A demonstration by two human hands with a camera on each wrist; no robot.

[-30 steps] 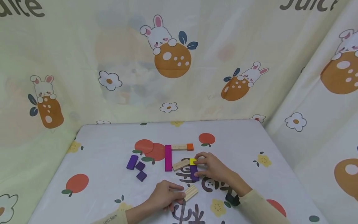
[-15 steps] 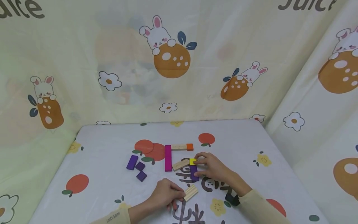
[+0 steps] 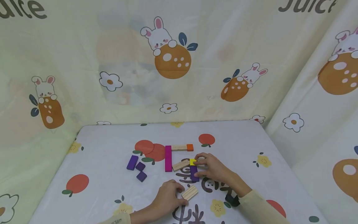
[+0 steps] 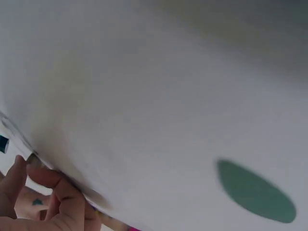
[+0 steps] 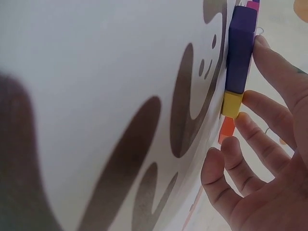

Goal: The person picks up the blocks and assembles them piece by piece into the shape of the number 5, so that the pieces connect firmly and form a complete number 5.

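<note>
In the head view, my left hand (image 3: 167,197) holds the near end of a pale wooden block (image 3: 190,193) with lengthwise lines, thumb and forefinger at either side. In the left wrist view, that hand's thumb and forefinger come close together around a small dark end. My right hand (image 3: 213,168) rests its fingertips against the right side of a yellow block (image 3: 192,162) and its thumb against the purple block (image 3: 194,173) joined end to end with it. A slanted wooden block (image 3: 181,165) links the yellow one to an upright magenta block (image 3: 168,158).
At the magenta block's far end, a wooden block (image 3: 179,147) runs right to an orange cube (image 3: 190,147). Loose purple pieces lie left: a longer block (image 3: 132,162) and two cubes (image 3: 140,166). The printed cloth (image 3: 106,186) covers the table, with curtains behind.
My left forefinger and thumb have spread apart around the near end of the wooden block, which has barely shifted. My right hand stays against the yellow and purple blocks.
</note>
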